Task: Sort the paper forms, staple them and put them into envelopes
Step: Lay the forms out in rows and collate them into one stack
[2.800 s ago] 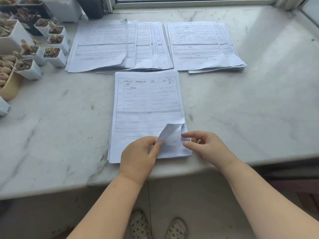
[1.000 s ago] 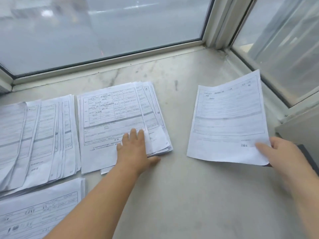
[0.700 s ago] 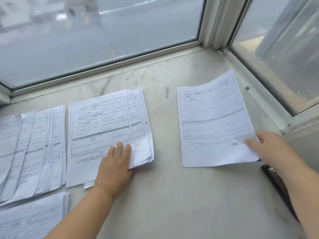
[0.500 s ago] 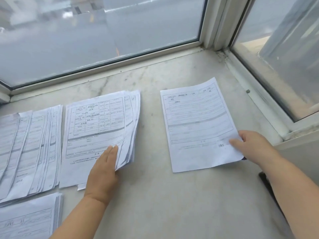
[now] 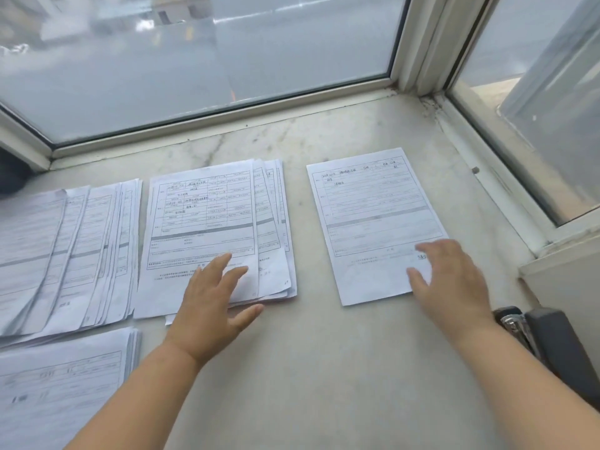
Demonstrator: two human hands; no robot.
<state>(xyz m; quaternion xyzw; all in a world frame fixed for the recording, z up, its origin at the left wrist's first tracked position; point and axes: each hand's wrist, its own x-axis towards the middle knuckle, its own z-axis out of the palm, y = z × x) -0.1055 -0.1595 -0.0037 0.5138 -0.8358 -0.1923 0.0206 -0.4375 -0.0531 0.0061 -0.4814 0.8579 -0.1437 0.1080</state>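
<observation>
A single printed form (image 5: 373,219) lies flat on the marble sill at the right. My right hand (image 5: 451,284) rests open on its lower right corner, fingers spread. A fanned stack of forms (image 5: 211,219) lies in the middle, and my left hand (image 5: 211,300) lies flat on its lower edge with the fingers apart. Another fanned stack (image 5: 65,248) lies to the left, and a further pile (image 5: 58,384) sits at the near left. A dark grey stapler (image 5: 548,345) lies at the right edge, behind my right forearm.
The marble sill (image 5: 324,368) is bounded by a window frame (image 5: 227,115) at the back and another frame (image 5: 496,177) along the right. A dark object (image 5: 13,173) shows at the far left edge.
My right hand has laid the single form flat on the sill and opened on top of it. My left hand has slid onto the middle stack's lower edge and spread its fingers.
</observation>
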